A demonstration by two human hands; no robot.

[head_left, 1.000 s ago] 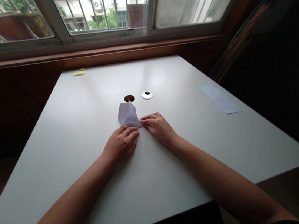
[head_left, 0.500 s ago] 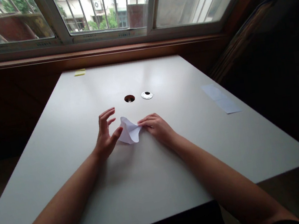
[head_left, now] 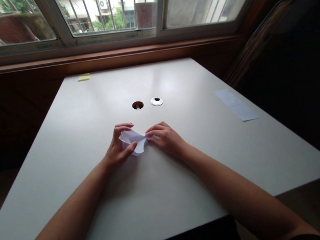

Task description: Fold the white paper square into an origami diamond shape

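Note:
A small piece of folded white paper [head_left: 133,141] lies between my hands at the middle of the white table [head_left: 87,118]. My left hand [head_left: 118,150] curls round the paper's left side, fingers over its top and thumb beneath. My right hand [head_left: 164,137] rests palm down on the table, fingertips pinching the paper's right corner. The paper is bent upward between them.
A round cable hole [head_left: 137,105] and a white grommet cap [head_left: 156,101] sit just beyond the hands. A sheet of white paper [head_left: 236,104] lies at the right side, a yellow note pad [head_left: 84,78] at the far left corner. Behind is a window.
My left hand lifted off the table, opened, then closed round the paper's left side. The paper went from standing behind the hands to bent down between them. My right hand stayed put.

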